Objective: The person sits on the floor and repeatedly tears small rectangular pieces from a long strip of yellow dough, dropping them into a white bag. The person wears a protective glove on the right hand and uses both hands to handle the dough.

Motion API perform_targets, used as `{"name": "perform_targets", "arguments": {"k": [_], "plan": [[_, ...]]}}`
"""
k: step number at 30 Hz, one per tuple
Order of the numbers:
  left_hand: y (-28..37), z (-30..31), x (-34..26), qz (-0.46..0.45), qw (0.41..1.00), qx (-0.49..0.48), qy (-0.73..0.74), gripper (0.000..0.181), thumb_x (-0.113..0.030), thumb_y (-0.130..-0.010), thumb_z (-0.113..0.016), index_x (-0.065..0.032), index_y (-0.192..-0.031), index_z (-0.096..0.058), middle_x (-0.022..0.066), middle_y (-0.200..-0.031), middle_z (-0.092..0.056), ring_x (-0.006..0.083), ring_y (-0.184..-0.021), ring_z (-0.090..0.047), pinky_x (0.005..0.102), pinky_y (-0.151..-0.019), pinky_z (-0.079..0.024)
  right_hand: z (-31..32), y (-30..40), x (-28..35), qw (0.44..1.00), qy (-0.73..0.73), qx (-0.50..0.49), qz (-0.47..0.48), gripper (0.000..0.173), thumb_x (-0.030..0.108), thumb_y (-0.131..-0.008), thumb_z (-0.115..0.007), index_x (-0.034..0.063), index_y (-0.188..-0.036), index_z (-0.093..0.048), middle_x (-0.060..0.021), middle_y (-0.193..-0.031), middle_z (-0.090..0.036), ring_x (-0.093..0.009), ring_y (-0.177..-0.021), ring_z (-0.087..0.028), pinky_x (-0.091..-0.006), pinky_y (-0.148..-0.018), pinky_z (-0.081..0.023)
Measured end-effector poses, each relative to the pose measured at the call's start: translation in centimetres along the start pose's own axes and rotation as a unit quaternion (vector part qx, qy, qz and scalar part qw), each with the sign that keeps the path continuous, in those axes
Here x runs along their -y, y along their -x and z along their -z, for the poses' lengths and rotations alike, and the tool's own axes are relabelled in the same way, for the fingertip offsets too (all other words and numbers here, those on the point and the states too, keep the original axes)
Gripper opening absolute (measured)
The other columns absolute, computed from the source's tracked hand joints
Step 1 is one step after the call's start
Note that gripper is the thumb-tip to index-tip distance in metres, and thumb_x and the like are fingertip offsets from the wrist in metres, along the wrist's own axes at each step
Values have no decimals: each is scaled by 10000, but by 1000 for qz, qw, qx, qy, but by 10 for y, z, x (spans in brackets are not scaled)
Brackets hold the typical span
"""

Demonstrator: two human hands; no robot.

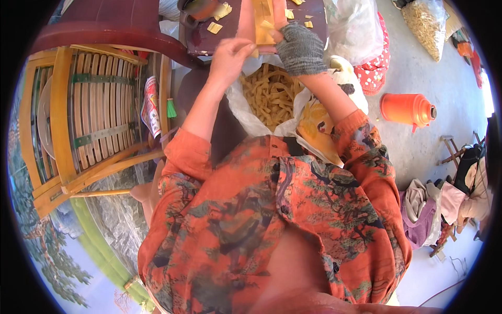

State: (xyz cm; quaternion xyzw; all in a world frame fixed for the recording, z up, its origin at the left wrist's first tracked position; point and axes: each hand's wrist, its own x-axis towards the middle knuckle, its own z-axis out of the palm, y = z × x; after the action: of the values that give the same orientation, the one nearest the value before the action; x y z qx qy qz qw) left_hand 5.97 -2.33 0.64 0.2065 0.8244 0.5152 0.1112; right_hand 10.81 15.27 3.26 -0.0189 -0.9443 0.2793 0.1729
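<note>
My bare left hand (231,59) has its thumb and fingertips pinched together, on what looks like a small yellow piece (255,53). My right hand (300,49), in a grey knitted fingerless glove, lies at the right edge of a pink board (246,23). Its thumb reaches to a golden-yellow strip (263,11) along the middle of that board; its other fingers are mostly hidden. Flat yellow scraps (214,27) lie on the dark maroon tabletop (200,41) beneath. Below my hands, a white bag (239,108) stands open, full of curled yellowish-brown pieces (270,94).
A dark cup (192,17) stands at the tabletop's left. A slatted wooden chair (102,106) and a maroon chair (98,31) are on my left. On the floor to my right are an orange thermos flask (406,110), white plastic bags (353,31) and a clear filled bag (425,25).
</note>
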Motion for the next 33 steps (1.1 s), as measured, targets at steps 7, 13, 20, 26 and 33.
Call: {"name": "perform_targets", "arguments": {"k": [7, 13, 20, 26, 33], "plan": [[45, -7, -33, 269, 738, 120, 607, 259, -295, -915, -464, -72, -1026, -536, 19, -863, -570, 135, -707, -537, 245, -697, -412, 2, 46, 46, 979, -108, -17, 172, 186, 217, -835, -578, 90, -962, -623, -124, -816, -574, -292, -761, -569, -360, -665, -454], [47, -20, -14, 300, 698, 93, 644, 246, -164, -950, -359, -45, -1109, -504, 22, -1003, -576, 117, -867, -556, 282, -749, -461, -14, 51, 40, 927, -356, 118, -17, 263, 291, -858, -556, 36, -890, -613, -116, -771, -587, -275, -726, -564, -351, -690, -448], [60, -21, -39, 278, 840, 109, 452, 264, -135, -914, -417, -50, -1140, -524, 21, -1043, -584, 124, -872, -558, 280, -752, -453, -2, 39, 48, 986, -137, -15, 91, 297, 292, -892, -523, 3, -905, -588, -100, -721, -581, -197, -679, -586, -313, -649, -454], [56, -5, -33, -152, 973, -149, -93, 220, -22, -854, -462, -46, -1030, -591, 56, -886, -584, 162, -798, -537, 266, -713, -438, 0, 39, 49, 809, -523, 146, -224, 269, 301, -884, -535, 36, -933, -547, -72, -682, -558, -146, -547, -558, -291, -535, -445], [53, 4, -36, -223, 958, -140, -110, 139, -78, -853, -500, -41, -975, -554, 95, -809, -531, 266, -769, -499, 345, -718, -410, 11, 46, 55, 939, -329, 102, -14, 297, 301, -881, -515, 6, -915, -535, -148, -729, -570, -265, -683, -569, -345, -641, -457]]}}
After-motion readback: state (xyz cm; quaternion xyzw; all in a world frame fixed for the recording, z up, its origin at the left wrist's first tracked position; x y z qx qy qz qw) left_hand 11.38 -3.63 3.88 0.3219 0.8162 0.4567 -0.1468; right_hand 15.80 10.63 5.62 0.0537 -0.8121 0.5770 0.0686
